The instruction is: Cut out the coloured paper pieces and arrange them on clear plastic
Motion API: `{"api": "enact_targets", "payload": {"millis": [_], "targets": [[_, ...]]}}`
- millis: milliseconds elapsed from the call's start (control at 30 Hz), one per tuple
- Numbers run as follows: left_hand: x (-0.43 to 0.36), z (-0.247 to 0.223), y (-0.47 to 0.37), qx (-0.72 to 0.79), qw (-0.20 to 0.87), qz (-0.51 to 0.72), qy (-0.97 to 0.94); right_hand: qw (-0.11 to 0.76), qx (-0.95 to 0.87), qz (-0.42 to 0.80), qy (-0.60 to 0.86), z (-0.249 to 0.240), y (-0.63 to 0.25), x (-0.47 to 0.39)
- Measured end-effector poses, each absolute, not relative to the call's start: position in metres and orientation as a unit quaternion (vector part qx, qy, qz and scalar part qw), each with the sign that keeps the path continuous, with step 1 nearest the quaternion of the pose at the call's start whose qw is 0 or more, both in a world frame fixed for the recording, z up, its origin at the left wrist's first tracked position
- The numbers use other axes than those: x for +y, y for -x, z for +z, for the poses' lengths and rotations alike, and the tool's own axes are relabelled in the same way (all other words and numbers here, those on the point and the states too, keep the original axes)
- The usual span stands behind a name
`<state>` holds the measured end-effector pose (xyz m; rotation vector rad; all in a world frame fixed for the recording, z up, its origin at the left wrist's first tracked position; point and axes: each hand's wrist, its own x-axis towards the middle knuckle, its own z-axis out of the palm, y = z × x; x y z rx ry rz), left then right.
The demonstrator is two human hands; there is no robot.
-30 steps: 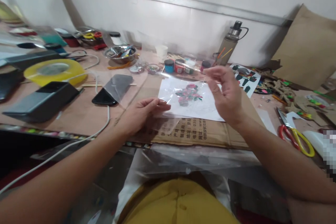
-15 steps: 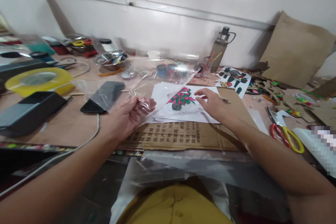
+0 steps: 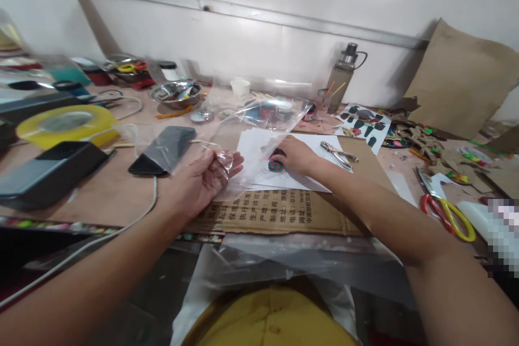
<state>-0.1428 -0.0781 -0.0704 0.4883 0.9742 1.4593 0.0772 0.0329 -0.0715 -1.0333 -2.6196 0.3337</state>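
My left hand (image 3: 206,178) is closed on a clear plastic sheet (image 3: 259,113) that stands up and spreads to the right over the white papers. Palm up, it pinches the sheet's crumpled lower edge. My right hand (image 3: 295,154) has its fingers closed around a red and green cutout (image 3: 275,160), which it partly covers. Under that hand lie the white papers (image 3: 253,143) with faint drawn lines, on a piece of printed cardboard (image 3: 251,221). A metal hole punch (image 3: 338,155) rests on the papers, to the right of my right hand.
Scissors (image 3: 446,208) with red and yellow handles lie at the right. At the left are a phone (image 3: 164,150), yellow tape (image 3: 67,121) and a dark device (image 3: 48,173) near a white cable. A bottle (image 3: 343,78), a metal bowl (image 3: 176,95) and a paper cup (image 3: 240,88) stand behind.
My right hand has moved left and down onto the red and green cutout, closing on it. The hole punch now shows more fully. My left hand still holds the plastic sheet.
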Motion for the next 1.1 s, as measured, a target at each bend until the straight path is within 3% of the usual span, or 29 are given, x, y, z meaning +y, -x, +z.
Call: {"api": "enact_targets", "payload": {"millis": [333,667,900,1100], "targets": [[-0.078,-0.067,0.141,0.419,0.614,0.639,-0.198,0.156,-0.923,0.071,0.344,-0.071,-0.065,0.035],[-0.077,-0.080,0.147,0.396,0.608,0.641,-0.252,0.268,-0.906,0.007,0.328,-0.068,-0.127,0.027],[-0.079,-0.084,0.141,0.428,0.611,0.586,-0.317,0.307,-0.834,-0.039,0.456,-0.038,-0.162,-0.013],[-0.079,-0.087,0.137,0.435,0.608,0.574,-0.334,0.304,-0.904,-0.052,0.297,-0.042,-0.115,-0.067]]}}
